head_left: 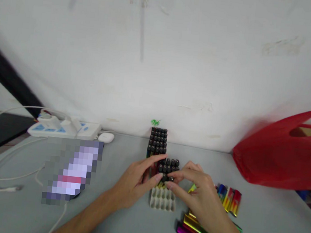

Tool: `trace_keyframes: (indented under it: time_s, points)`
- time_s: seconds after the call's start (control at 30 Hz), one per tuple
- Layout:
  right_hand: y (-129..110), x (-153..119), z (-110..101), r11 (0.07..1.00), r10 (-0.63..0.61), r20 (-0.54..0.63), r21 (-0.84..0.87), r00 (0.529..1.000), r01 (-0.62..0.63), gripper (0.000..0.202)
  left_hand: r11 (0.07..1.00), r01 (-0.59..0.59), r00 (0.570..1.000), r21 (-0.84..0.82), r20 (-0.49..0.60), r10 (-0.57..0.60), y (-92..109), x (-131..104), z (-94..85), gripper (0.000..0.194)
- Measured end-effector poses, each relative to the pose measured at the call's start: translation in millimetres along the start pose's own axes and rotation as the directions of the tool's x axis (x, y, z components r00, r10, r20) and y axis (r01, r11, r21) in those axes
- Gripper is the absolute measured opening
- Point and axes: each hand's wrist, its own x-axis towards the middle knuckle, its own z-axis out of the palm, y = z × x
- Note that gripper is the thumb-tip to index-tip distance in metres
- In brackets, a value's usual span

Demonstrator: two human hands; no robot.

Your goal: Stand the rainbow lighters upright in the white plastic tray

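Observation:
Upright lighters with black tops (pixel 169 168) stand in rows in a pale moulded tray (pixel 162 204), whose near cups hold nothing. My left hand (pixel 134 179) lies along the left side of these rows, thumb and forefinger apart, the thumb touching a front lighter (pixel 164 177). From the right, my right hand (pixel 196 187) pinches a lighter (pixel 170 179) at the front row between thumb and fingers. My fingers partly cover both lighters' bodies. Behind, a taller block of black-topped lighters (pixel 158 139) stands against the wall.
Shiny multicoloured lighters (pixel 199 228) lie flat near my right forearm, with several more (pixel 228 200) farther right. A red bag (pixel 281 155) stands at the right. At left are a power strip (pixel 65 129), a white earbud case (pixel 106 137), cables and a pixelated phone-like thing (pixel 74 171).

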Motion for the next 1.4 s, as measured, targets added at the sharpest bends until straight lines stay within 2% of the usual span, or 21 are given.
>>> trace_keyframes:
  time_s: [0.2, 0.43, 0.5, 0.57, 0.63, 0.73, 0.83, 0.97, 1.03, 1.13, 1.23, 1.4]
  points:
    - [-1, 1, 1, 1.000, -0.026, -0.012, 0.004, 1.000, 0.027, 0.015, 1.000, -0.003, 1.000, 0.002, 0.002, 0.003, -1, 0, 0.0, 0.053]
    - [2, 0, 1, 0.999, -0.043, -0.115, -0.025, 0.992, 0.041, 0.016, 1.000, 0.006, 1.000, -0.010, 0.000, -0.006, -1, 0, 0.0, 0.053]
    - [6, 1, -2, 0.998, 0.000, -0.205, -0.059, 0.979, -0.013, 0.020, 1.000, 0.009, 1.000, -0.006, -0.002, -0.009, 1, 0, 0.0, 0.052]
    - [14, 4, -8, 0.988, 0.080, -0.301, -0.105, 0.950, -0.116, 0.024, 1.000, 0.012, 1.000, 0.002, -0.005, -0.012, 2, 0, 0.0, 0.052]
    - [25, 5, -14, 0.958, 0.175, -0.332, -0.162, 0.927, -0.238, 0.026, 1.000, 0.015, 1.000, 0.003, -0.006, -0.015, 3, 0, 0.1, 0.052]
    - [46, 4, -25, 0.905, 0.252, -0.270, -0.275, 0.929, -0.325, 0.029, 1.000, 0.019, 1.000, 0.006, -0.010, -0.019, 3, 0, 0.0, 0.053]
    - [63, -2, -37, 0.865, 0.265, -0.195, -0.385, 0.944, -0.322, 0.034, 0.999, 0.014, 1.000, 0.030, -0.026, -0.013, 1, 0, -0.4, 0.053]
    - [69, -9, -50, 0.807, 0.322, -0.157, -0.470, 0.934, -0.357, 0.046, 0.999, 0.008, 0.999, 0.034, -0.039, -0.007, 0, -1, -1.1, 0.054]
    - [67, -11, -52, 0.803, 0.356, -0.124, -0.466, 0.926, -0.371, 0.049, 1.000, 0.008, 0.998, 0.026, -0.054, -0.006, 1, 0, -1.2, 0.055]
    - [64, -12, -50, 0.833, 0.367, -0.079, -0.415, 0.927, -0.365, 0.041, 1.000, 0.005, 0.997, 0.020, -0.073, -0.004, 3, 0, -1.2, 0.054]
    - [64, -12, -44, 0.862, 0.349, -0.082, -0.362, 0.934, -0.354, 0.033, 1.000, 0.002, 0.997, 0.022, -0.074, -0.001, 4, 0, -0.9, 0.053]
    - [63, -6, -35, 0.883, 0.330, -0.068, -0.332, 0.942, -0.333, 0.033, 1.000, -0.014, 0.999, 0.011, -0.051, 0.014, 3, -1, -0.5, 0.052]
